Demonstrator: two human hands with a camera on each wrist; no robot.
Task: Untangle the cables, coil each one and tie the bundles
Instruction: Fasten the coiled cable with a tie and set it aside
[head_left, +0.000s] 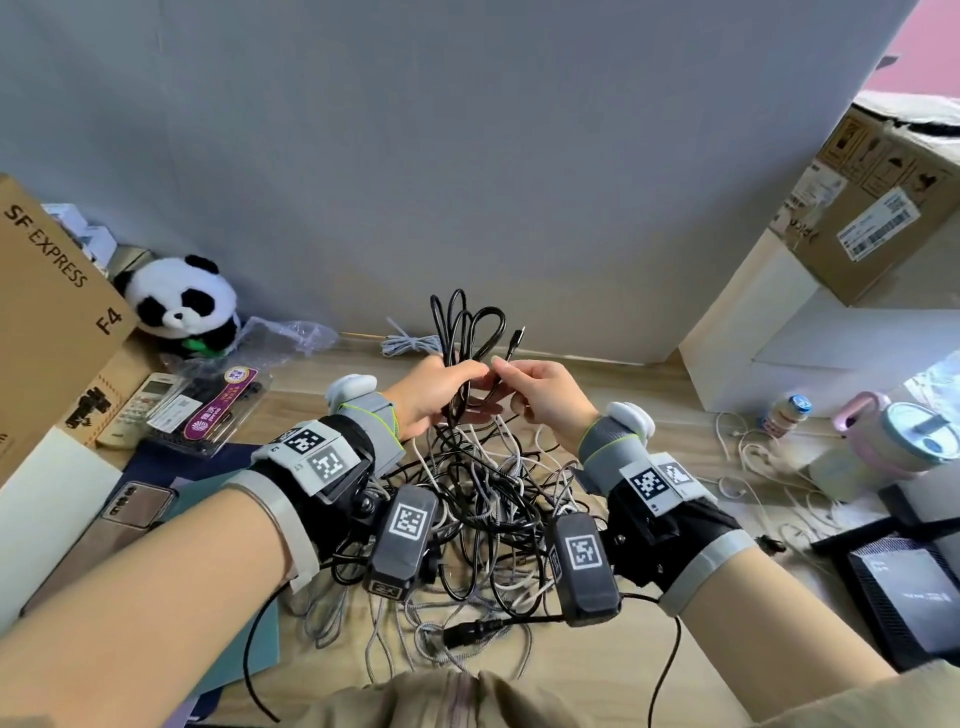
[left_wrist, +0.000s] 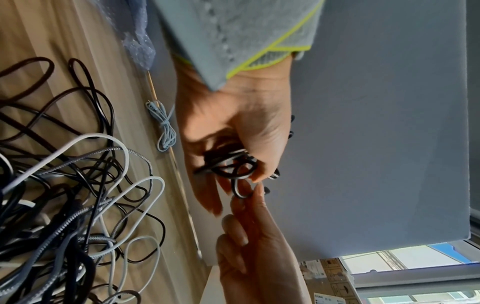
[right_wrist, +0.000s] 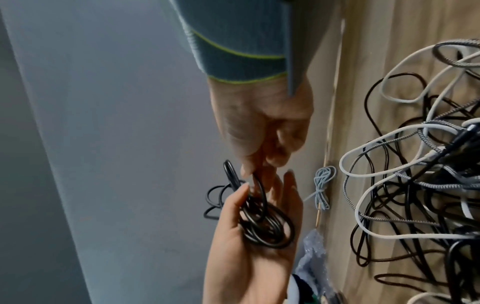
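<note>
The left hand (head_left: 431, 395) curls round a black cable (head_left: 470, 332) gathered in loops that stand upright above its fingers. The right hand (head_left: 545, 400), touching it fingertip to fingertip, pinches the cable's free end, whose plug points up and away. Below both hands a cable tangle (head_left: 483, 519) lies on a wooden desk (head_left: 597, 675) against a grey wall (head_left: 467, 156).

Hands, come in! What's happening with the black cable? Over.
Left hand grips black cable loops. Right hand pinches its end. Tangled pile waits below; one gray bundle tied.
</note>
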